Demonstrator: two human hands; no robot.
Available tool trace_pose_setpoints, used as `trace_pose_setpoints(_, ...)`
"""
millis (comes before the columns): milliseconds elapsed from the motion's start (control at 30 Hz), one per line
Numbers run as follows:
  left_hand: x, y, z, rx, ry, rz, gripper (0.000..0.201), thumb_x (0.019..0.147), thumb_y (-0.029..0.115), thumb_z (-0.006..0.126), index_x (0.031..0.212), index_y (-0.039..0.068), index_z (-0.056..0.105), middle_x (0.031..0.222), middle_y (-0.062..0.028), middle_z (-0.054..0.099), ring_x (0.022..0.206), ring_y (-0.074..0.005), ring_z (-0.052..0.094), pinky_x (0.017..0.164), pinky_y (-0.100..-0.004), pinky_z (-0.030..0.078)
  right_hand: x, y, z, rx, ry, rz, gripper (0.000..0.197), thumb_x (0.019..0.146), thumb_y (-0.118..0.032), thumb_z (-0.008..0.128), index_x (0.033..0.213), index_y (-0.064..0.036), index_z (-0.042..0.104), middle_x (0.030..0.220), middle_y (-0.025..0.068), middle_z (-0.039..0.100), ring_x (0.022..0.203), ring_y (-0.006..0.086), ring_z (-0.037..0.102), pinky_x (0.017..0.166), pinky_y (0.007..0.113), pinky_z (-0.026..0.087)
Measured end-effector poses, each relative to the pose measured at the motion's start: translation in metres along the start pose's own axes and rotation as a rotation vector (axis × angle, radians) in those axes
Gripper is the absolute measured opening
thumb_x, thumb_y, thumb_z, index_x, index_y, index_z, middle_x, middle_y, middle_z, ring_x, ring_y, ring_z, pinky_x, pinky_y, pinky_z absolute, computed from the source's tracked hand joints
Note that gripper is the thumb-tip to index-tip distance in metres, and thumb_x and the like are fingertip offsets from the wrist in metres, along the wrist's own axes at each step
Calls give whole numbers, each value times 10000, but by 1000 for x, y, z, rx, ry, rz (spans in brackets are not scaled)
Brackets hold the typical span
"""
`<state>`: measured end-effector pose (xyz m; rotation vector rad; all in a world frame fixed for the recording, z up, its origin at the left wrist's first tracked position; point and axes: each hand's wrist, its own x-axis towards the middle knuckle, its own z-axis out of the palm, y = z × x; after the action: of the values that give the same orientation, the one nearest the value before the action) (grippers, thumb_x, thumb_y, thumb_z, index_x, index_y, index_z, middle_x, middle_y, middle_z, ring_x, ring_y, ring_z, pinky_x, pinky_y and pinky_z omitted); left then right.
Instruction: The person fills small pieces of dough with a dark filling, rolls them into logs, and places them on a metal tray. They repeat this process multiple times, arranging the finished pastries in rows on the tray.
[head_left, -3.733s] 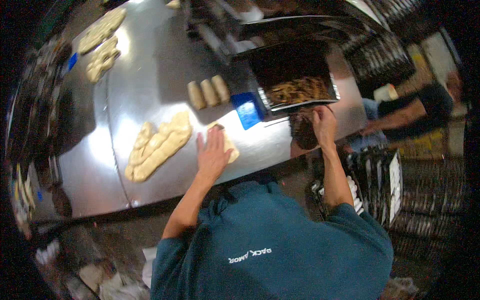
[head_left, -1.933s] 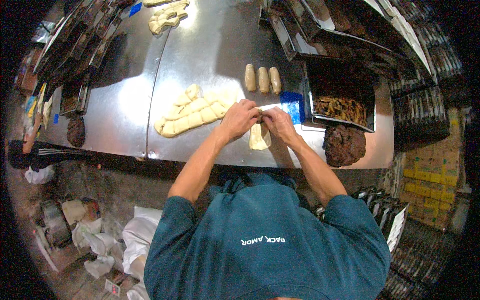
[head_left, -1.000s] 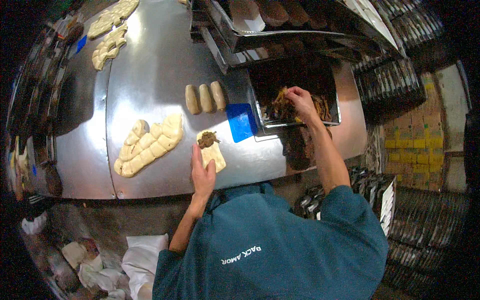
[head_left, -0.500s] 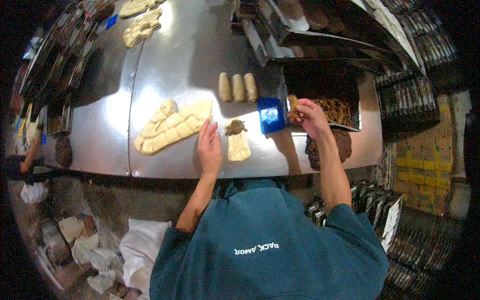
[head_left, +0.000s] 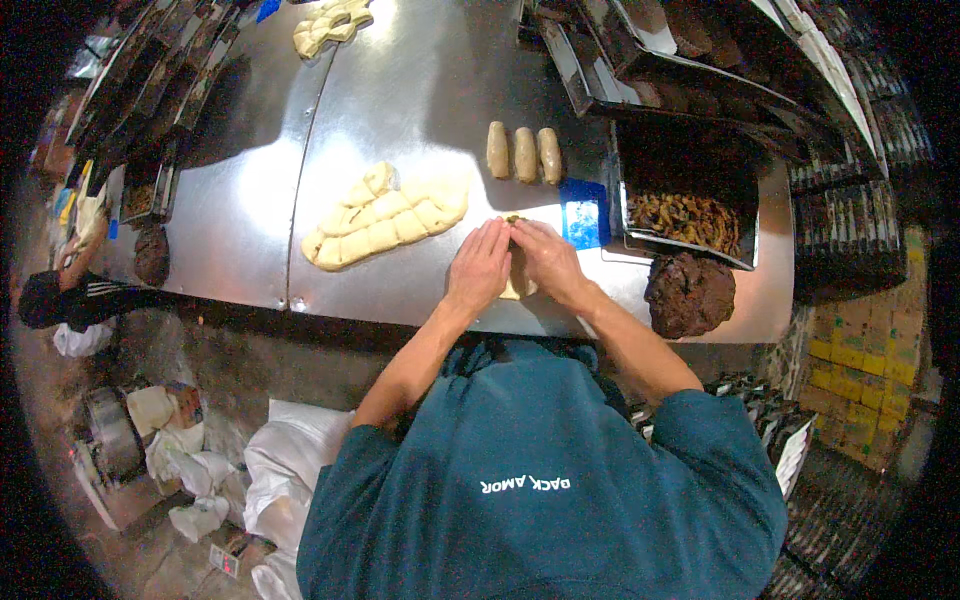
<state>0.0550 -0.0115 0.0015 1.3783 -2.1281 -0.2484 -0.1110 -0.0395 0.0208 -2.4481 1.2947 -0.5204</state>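
My left hand [head_left: 481, 262] and my right hand [head_left: 548, 260] meet over a flat strip of pale dough [head_left: 517, 286]. Both sets of fingertips are curled onto the strip's far end, where a bit of brown filling [head_left: 513, 218] shows between them. My palms hide most of the strip; its near end peeks out below. Left of my hands lies a slab of dough [head_left: 385, 222] scored into pieces. Just beyond them, three rolled dough logs [head_left: 525, 154] stand side by side. A blue scraper [head_left: 584, 213] rests right of my right hand.
A dark metal pan [head_left: 690, 245] holds shredded brown filling [head_left: 680, 218] at the right. Nearer the edge sits a dark brown lump [head_left: 690, 296]. Stacked pans [head_left: 700, 100] crowd the back right. More dough [head_left: 330, 27] lies far left; another person's arm [head_left: 85, 250] is at the left edge.
My right hand has come left from beside the pan with its pinch of filling, joining my left hand over the dough strip. The view has shifted, so the table's things appear farther right.
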Motion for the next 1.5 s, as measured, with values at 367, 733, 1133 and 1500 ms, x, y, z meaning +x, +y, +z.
trace_pose_setpoints(367,45,-25,-14,-101,-280,-149,160,820,118,552,946,33,603,1026,-153,588,968,-346,549,829,-445,438,36,19,-9,196,-81,61,378,711,-21,613,1088,-31,598,949,186,599,966,368,550,863,446,447)
trace_pose_setpoints(733,-45,13,-8,83,-18,190,316,754,94,594,1054,-2,617,1116,-131,607,1096,-275,559,1045,-481,344,-53,-34,25,-180,116,29,433,754,-64,604,1183,-27,556,1194,152,557,1120,327,524,933,401,452)
trace_pose_setpoints(1133,-59,9,-6,63,-130,207,473,783,76,525,1235,-61,504,1252,-177,563,1230,-291,494,1114,-525,223,-67,-48,42,-200,247,97,365,796,-53,544,1156,-19,586,1269,129,531,1185,290,494,986,425,387)
trace_pose_setpoints(1500,-49,16,-14,159,-22,252,321,768,74,552,1079,1,578,1240,-147,569,1231,-275,484,1114,-528,210,-62,-45,37,-97,362,102,362,743,-50,589,1104,-36,614,1133,113,581,1071,281,543,909,410,417)
